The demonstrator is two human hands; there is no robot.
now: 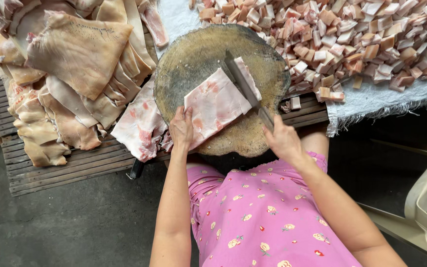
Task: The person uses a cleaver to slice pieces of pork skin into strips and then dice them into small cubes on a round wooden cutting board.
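On the round wooden chopping block (198, 54) lies a pork slab (216, 106). The left hand (181, 128) presses flat, fingers spread, on its near left edge. The right hand (282, 141) is closed around a cleaver (243, 84), whose blade rests across the slab's right side, beside a cut strip. Diced pork (352, 34) is heaped far right.

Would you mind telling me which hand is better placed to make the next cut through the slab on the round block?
Right. The right hand already grips the cleaver, whose blade lies across the pork slab, while the left hand presses the slab's near edge.
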